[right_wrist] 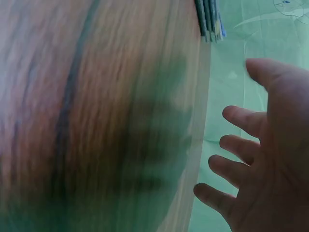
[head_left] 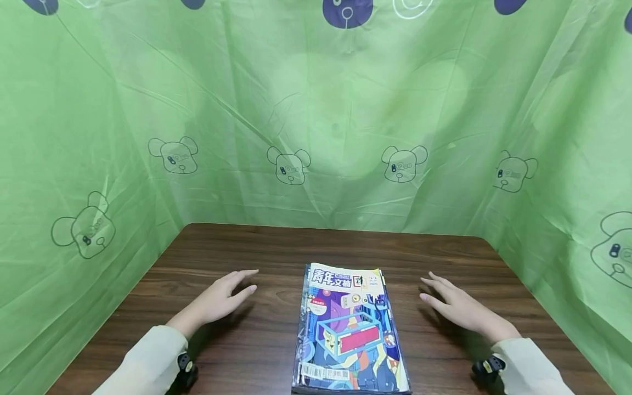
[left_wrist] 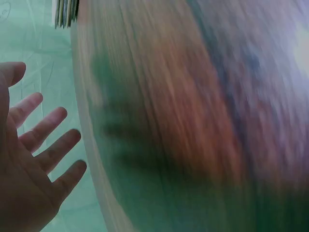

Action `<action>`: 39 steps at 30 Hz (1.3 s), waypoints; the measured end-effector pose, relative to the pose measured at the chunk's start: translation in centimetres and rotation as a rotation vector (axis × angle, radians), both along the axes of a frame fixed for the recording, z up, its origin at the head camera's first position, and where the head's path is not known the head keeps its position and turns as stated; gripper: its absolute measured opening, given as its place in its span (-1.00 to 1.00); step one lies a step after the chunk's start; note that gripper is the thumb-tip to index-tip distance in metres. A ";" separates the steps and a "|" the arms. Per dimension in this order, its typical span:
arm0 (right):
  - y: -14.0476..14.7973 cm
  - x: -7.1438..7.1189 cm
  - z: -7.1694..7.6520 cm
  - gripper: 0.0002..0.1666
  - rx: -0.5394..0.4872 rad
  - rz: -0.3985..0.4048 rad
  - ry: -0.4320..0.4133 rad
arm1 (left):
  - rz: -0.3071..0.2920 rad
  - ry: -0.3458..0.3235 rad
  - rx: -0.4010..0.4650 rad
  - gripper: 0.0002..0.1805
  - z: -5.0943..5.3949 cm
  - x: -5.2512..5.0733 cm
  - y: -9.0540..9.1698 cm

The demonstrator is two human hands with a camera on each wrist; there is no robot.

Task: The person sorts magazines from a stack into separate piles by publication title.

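A stack of magazines (head_left: 348,329) lies on the brown wooden table, its top cover blue and purple with white lettering. To its left, apart from it, my left hand (head_left: 219,302) is held above the tabletop with the fingers extended. My right hand (head_left: 461,307) is on the other side of the stack, also apart from it, fingers spread. In the left wrist view the left hand (left_wrist: 34,150) shows spread fingers and nothing held. The right wrist view shows the right hand (right_wrist: 260,145) likewise holding nothing. Page edges of the stack (right_wrist: 210,19) appear at the top there.
The dark wood-grain table (head_left: 266,241) has rounded far corners. A green curtain (head_left: 336,115) printed with bear faces surrounds its back and sides. Each wrist carries a small black device (head_left: 186,370).
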State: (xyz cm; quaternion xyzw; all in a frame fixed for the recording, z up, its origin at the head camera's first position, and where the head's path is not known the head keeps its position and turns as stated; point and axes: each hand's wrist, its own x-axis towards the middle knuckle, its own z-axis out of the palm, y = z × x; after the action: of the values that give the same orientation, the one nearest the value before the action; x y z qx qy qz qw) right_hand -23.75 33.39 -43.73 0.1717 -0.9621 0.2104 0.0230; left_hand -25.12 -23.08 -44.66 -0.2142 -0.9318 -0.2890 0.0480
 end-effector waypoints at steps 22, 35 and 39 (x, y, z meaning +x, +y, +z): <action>-1.3 -0.1 0.6 -0.43 -0.164 0.037 -0.149 | -0.124 -0.295 0.389 -0.52 0.9 0.4 4.1; -2.6 0.1 0.6 -0.37 -0.347 0.138 -0.282 | -0.117 -0.421 0.513 -0.45 0.1 0.6 7.9; -3.1 0.3 0.7 -0.35 -0.413 0.142 -0.343 | -0.131 -0.463 0.546 -0.44 0.0 0.6 8.5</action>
State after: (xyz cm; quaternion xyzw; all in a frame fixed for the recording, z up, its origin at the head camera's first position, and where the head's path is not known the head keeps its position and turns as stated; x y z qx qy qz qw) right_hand -23.40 30.32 -43.00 0.1922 -0.8742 0.4293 -0.1205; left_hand -24.53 -14.56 -44.61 -0.1817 -0.7908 -0.5703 -0.1278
